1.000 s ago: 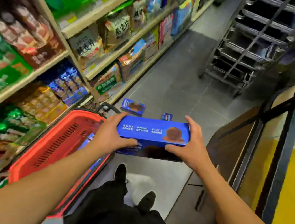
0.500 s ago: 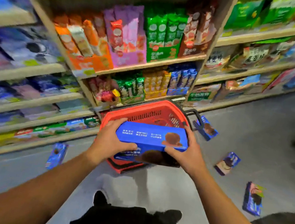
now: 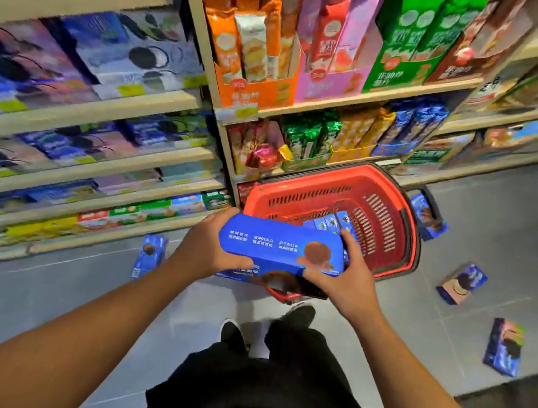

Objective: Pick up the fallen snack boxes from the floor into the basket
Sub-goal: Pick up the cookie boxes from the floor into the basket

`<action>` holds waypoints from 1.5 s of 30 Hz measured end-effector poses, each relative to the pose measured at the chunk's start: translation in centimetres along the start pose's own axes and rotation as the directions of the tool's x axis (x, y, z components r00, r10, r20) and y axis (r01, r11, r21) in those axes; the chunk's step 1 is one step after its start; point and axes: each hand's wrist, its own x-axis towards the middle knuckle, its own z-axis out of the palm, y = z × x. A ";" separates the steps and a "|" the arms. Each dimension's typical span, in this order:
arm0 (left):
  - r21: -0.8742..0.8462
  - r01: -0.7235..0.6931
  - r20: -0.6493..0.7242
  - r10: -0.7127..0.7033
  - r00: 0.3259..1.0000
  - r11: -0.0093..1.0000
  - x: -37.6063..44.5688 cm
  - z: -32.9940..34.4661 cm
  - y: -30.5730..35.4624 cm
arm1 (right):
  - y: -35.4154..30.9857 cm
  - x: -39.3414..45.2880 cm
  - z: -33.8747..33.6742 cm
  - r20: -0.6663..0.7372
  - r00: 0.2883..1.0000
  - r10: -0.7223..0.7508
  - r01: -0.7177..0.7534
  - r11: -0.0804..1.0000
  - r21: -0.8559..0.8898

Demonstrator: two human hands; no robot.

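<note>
Blue snack box held over a red basket in a shop aisle

Stocked shelves (image 3: 106, 118) fill the upper frame; their Chinese labels are too blurred to read. At centre the red basket (image 3: 409, 230) sits on the floor with blue boxes inside. Before its near rim, the blue snack box (image 3: 280, 245), with white Chinese print and a brown biscuit picture, is gripped at both ends by the left hand (image 3: 209, 250) and right hand (image 3: 350, 281), fingers curled round it. Fallen boxes lie at left (image 3: 150, 254) and right (image 3: 462, 283), (image 3: 505, 346).

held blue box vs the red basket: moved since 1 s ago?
Yes. The blue box, then off the basket's right side, now sits over its near rim, held by left hand and right hand.
</note>
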 end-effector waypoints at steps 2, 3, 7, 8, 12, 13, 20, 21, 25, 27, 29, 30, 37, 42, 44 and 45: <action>0.018 -0.017 0.065 0.016 0.998 1.000 1.8 0.1 0.4 | 0.7 0.6 0.3 -0.013 1.000 0.027 -0.027 0.999 0.027; 0.011 -0.026 0.101 0.025 0.995 1.000 3.0 0.4 0.7 | 1.2 1.0 0.3 -0.031 0.998 0.046 -0.045 0.998 0.045; 0.007 0.021 0.185 -0.022 0.983 1.000 6.6 1.3 1.0 | 3.1 3.4 0.0 -0.081 0.991 0.107 -0.094 0.985 0.148; 0.009 0.018 0.200 -0.019 0.980 1.000 7.6 1.5 1.3 | 3.5 4.1 -0.1 -0.097 0.988 0.120 -0.103 0.981 0.167; 0.042 -0.001 0.275 -0.011 0.961 0.999 12.7 2.7 3.0 | 4.7 6.9 -0.2 -0.137 0.970 0.200 -0.167 0.961 0.220; 0.046 -0.024 0.285 0.010 0.959 0.999 14.0 3.1 3.1 | 4.8 7.6 -0.2 -0.142 0.967 0.212 -0.174 0.956 0.237; 0.139 -0.187 0.400 0.117 0.909 0.972 24.0 9.2 1.2 | 10.5 12.4 1.8 -0.259 0.882 0.394 -0.288 0.885 0.365; 0.152 -0.216 0.427 0.133 0.894 0.965 26.1 10.5 0.8 | 12.0 13.6 2.3 -0.276 0.871 0.406 -0.294 0.882 0.368; 0.200 -0.327 0.552 0.170 0.817 0.924 33.5 16.6 -2.6 | 18.1 18.5 5.7 -0.333 0.792 0.512 -0.353 0.829 0.434; 0.224 -0.378 0.610 0.174 0.773 0.898 37.0 20.1 -5.2 | 21.9 20.7 8.3 -0.333 0.742 0.581 -0.384 0.777 0.499; 0.229 -0.422 0.648 0.186 0.739 0.877 39.4 23.1 -7.3 | 24.3 22.4 10.3 -0.338 0.696 0.634 -0.392 0.729 0.561; 0.233 -0.444 0.669 0.189 0.719 0.865 40.8 25.0 -8.8 | 26.1 23.4 11.8 -0.340 0.664 0.666 -0.409 0.704 0.581; 0.253 -0.507 0.720 0.189 0.667 0.824 44.4 34.0 -17.8 | 37.4 28.7 20.8 -0.322 0.551 0.770 -0.495 0.612 0.617; 0.289 -0.478 0.696 0.161 0.700 0.830 44.8 38.2 -22.4 | 39.7 31.0 21.5 -0.337 0.476 0.813 -0.608 0.580 0.542; 0.311 -0.462 0.675 0.149 0.723 0.831 45.7 40.4 -23.6 | 41.6 32.3 21.9 -0.371 0.450 0.812 -0.616 0.583 0.529; 0.317 -0.470 0.666 0.159 0.728 0.824 46.1 41.2 -24.1 | 42.3 32.9 22.2 -0.393 0.442 0.806 -0.616 0.592 0.520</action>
